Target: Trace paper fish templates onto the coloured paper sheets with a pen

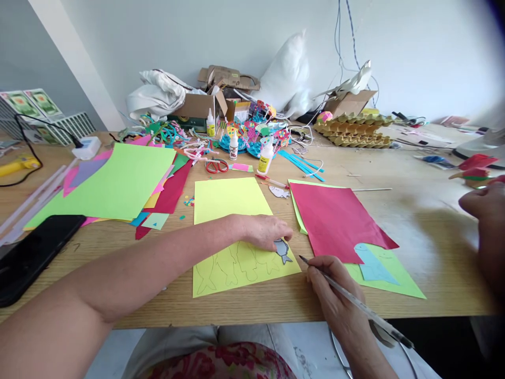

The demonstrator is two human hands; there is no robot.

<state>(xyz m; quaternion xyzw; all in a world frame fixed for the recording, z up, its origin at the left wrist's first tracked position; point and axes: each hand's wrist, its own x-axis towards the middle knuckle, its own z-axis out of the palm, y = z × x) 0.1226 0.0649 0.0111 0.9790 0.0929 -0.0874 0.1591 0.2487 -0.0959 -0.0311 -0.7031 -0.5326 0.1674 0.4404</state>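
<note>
My left hand (268, 231) reaches across a yellow sheet (221, 200), its fingers bent and pressing down a small grey paper fish (283, 250) near the sheet's right edge. Part of the fish is hidden under the fingers. Several fish outlines in thin dark line run along the lower half of the sheet. A pen (355, 300) with a clear barrel is gripped in my right hand (339, 305), just off the sheet's lower right corner. The pen's tip points up and left, near the fish but apart from it.
Red paper (331, 216) and a light blue cut piece (373, 266) lie at right. Coloured sheets (114, 184) and a phone (43, 252) are at left. Behind are red-handled scissors (216, 166), a glue bottle (265, 158) and egg trays (351, 131). Another person's hand (483, 202) shows far right.
</note>
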